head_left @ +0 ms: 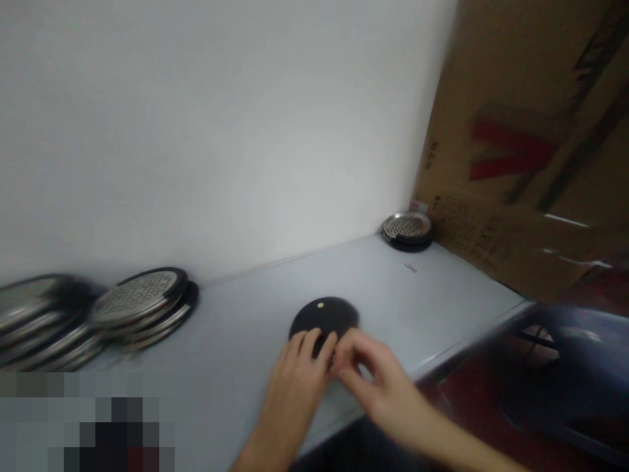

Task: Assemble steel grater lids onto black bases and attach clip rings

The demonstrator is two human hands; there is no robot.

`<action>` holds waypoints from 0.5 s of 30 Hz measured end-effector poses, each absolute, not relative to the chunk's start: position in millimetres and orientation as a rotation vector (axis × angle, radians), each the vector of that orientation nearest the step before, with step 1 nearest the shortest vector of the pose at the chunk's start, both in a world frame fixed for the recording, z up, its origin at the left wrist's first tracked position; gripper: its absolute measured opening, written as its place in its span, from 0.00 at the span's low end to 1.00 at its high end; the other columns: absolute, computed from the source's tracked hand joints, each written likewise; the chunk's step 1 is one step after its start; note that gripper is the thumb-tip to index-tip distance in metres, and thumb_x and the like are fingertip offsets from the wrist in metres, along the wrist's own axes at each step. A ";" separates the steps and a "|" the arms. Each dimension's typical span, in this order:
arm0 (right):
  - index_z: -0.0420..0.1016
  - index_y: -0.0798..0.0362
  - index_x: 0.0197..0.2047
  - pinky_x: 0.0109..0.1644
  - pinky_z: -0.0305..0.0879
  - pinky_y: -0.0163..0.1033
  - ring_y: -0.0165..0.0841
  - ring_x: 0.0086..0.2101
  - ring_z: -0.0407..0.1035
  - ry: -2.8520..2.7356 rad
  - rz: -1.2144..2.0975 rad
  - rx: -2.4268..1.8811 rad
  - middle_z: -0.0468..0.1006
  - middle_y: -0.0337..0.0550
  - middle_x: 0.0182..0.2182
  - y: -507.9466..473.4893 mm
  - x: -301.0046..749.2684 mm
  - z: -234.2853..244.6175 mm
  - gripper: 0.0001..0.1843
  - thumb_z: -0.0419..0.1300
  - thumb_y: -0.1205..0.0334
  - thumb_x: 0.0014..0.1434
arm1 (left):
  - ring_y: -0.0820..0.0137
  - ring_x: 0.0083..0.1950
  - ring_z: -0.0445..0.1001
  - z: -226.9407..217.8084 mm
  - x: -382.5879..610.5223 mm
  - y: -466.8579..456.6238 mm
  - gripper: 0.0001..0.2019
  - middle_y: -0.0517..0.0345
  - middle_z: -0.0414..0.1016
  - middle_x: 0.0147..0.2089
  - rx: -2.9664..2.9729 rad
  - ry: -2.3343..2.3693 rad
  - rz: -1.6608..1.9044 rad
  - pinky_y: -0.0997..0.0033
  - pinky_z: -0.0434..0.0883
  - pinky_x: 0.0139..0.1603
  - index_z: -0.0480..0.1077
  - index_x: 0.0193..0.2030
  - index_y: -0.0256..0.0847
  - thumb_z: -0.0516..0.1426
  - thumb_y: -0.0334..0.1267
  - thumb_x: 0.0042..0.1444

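A black round disc (324,316) with a small yellow dot on top lies flat on the grey table (432,288). My left hand (295,387) rests at the disc's near edge, fingers stretched forward and touching it. My right hand (373,377) is beside it on the right, fingers curled and pinched together near the disc's near right rim. Whether the right fingers hold anything is blurred.
Stacks of round perforated metal discs with black rims (142,305) lean along the wall at the left. Another small stack (407,231) sits in the far corner. A big cardboard box (531,144) stands at the right. A blurred dark blue object (570,354) lies beyond the table's right edge.
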State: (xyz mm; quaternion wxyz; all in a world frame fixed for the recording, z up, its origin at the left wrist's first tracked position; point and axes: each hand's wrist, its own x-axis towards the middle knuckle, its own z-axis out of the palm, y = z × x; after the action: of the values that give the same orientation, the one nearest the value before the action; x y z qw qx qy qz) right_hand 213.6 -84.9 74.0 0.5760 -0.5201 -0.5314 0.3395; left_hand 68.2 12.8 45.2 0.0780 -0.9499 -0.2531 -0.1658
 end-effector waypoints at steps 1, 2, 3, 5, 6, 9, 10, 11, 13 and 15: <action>0.68 0.51 0.34 0.37 0.60 0.35 0.30 0.32 0.63 -1.260 0.760 -1.184 0.68 0.35 0.30 -84.0 208.3 80.2 0.08 0.57 0.69 0.66 | 0.53 0.53 0.79 46.3 64.3 17.0 0.21 0.46 0.79 0.55 -2.834 -0.726 -0.599 0.54 0.78 0.52 0.71 0.62 0.43 0.61 0.32 0.62; 0.69 0.51 0.34 0.38 0.61 0.35 0.30 0.33 0.64 -1.281 0.717 -1.143 0.69 0.36 0.31 -83.1 203.6 86.1 0.08 0.57 0.70 0.66 | 0.55 0.51 0.80 48.9 60.3 21.5 0.19 0.47 0.80 0.54 -2.846 -0.712 -0.708 0.56 0.78 0.51 0.71 0.62 0.43 0.58 0.33 0.65; 0.69 0.50 0.36 0.39 0.62 0.35 0.30 0.34 0.65 -1.299 0.674 -1.102 0.71 0.37 0.33 -82.2 199.8 91.4 0.07 0.56 0.71 0.66 | 0.56 0.49 0.81 53.0 56.5 26.1 0.17 0.48 0.81 0.52 -2.873 -0.730 -0.830 0.58 0.79 0.49 0.71 0.61 0.44 0.55 0.35 0.67; 0.71 0.50 0.41 0.44 0.65 0.36 0.31 0.38 0.67 -1.310 0.595 -1.054 0.73 0.40 0.40 -79.2 195.6 97.9 0.07 0.56 0.71 0.65 | 0.59 0.44 0.83 63.8 50.7 35.2 0.14 0.50 0.83 0.48 -2.949 -0.942 -1.095 0.62 0.79 0.44 0.72 0.57 0.44 0.54 0.43 0.68; 0.71 0.49 0.44 0.47 0.65 0.37 0.31 0.40 0.68 -1.296 0.548 -1.061 0.73 0.41 0.43 -76.7 195.3 98.3 0.08 0.56 0.71 0.65 | 0.59 0.42 0.84 69.3 49.0 39.5 0.15 0.51 0.84 0.46 -2.984 -1.135 -1.236 0.64 0.80 0.42 0.73 0.54 0.44 0.55 0.48 0.67; 0.70 0.48 0.50 0.55 0.65 0.41 0.35 0.48 0.67 -1.216 0.357 -1.204 0.71 0.44 0.49 -64.2 201.7 86.8 0.13 0.57 0.70 0.63 | 0.58 0.37 0.84 78.8 47.7 49.7 0.25 0.52 0.85 0.38 -3.021 -1.852 -1.644 0.66 0.80 0.35 0.71 0.49 0.42 0.63 0.60 0.55; 0.69 0.48 0.52 0.59 0.63 0.44 0.37 0.52 0.66 -1.188 0.302 -1.269 0.70 0.45 0.50 -58.6 205.7 79.1 0.15 0.58 0.69 0.63 | 0.57 0.36 0.84 78.4 48.1 51.6 0.28 0.52 0.85 0.36 -3.020 -2.077 -1.752 0.66 0.79 0.34 0.70 0.49 0.41 0.65 0.60 0.51; 0.69 0.48 0.54 0.62 0.61 0.47 0.39 0.55 0.64 -1.163 0.278 -1.334 0.69 0.47 0.52 -52.6 210.4 70.2 0.17 0.59 0.68 0.62 | 0.57 0.36 0.84 76.0 48.4 52.4 0.30 0.52 0.85 0.35 -3.004 -2.279 -1.854 0.66 0.79 0.33 0.70 0.50 0.40 0.67 0.60 0.49; 0.67 0.50 0.57 0.65 0.59 0.51 0.42 0.57 0.63 -1.119 0.329 -1.422 0.68 0.50 0.54 -40.4 220.6 50.6 0.21 0.61 0.64 0.60 | 0.58 0.37 0.84 66.9 49.1 51.0 0.29 0.50 0.85 0.37 -2.919 -2.651 -2.028 0.67 0.80 0.34 0.69 0.51 0.38 0.70 0.54 0.49; 0.67 0.51 0.58 0.65 0.61 0.53 0.44 0.57 0.65 -1.055 0.481 -1.449 0.70 0.51 0.55 -29.9 231.2 32.2 0.25 0.62 0.59 0.58 | 0.59 0.42 0.84 55.3 49.4 46.8 0.23 0.46 0.85 0.43 -2.757 -2.938 -2.229 0.66 0.80 0.38 0.71 0.51 0.37 0.69 0.46 0.53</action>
State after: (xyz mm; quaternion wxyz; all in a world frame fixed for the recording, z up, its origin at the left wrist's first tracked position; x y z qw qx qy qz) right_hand 231.2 -29.9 32.2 0.5996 -0.6248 -0.4550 0.2075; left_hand 49.4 46.8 55.3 -0.6679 -0.4457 -0.4749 -0.3603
